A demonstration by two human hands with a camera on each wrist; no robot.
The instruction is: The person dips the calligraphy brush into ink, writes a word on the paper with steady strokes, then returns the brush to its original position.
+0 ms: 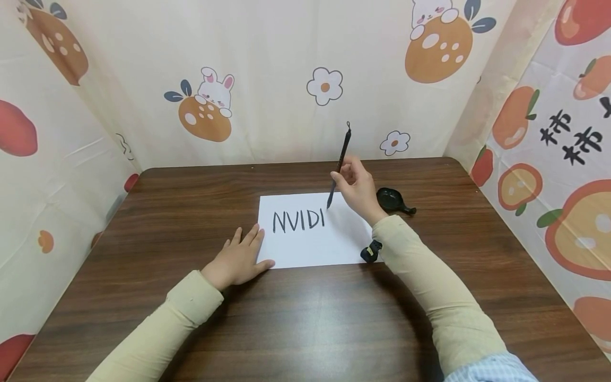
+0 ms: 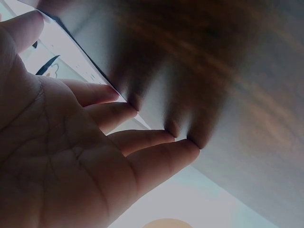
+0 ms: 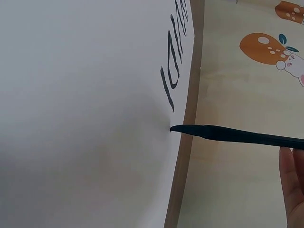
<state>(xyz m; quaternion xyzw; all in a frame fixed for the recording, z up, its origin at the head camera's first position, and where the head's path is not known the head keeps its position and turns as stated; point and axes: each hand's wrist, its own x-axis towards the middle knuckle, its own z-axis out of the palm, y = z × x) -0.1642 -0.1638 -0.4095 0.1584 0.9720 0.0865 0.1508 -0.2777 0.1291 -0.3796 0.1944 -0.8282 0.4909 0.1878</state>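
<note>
My right hand (image 1: 359,188) pinches a black writing brush (image 1: 343,146) with a small loop at its top end. In the right wrist view the dark brush tip (image 3: 178,128) meets, or almost meets, the white paper (image 3: 95,95) just past the last stroke. Black letters (image 1: 298,220) on the sheet read "NVIDI". At the sheet's left edge lies my left hand (image 1: 238,261), fingers spread and fairly straight, the fingertips touching the paper's border. The left wrist view shows its palm (image 2: 61,156) and fingertips against the table surface.
Right of the sheet, beside my right hand, sits a small black dish (image 1: 390,200) with a short handle. A small black object (image 1: 369,253) with a yellowish mark lies on the paper's lower right corner. Patterned curtains (image 1: 277,106) surround the brown table (image 1: 305,318).
</note>
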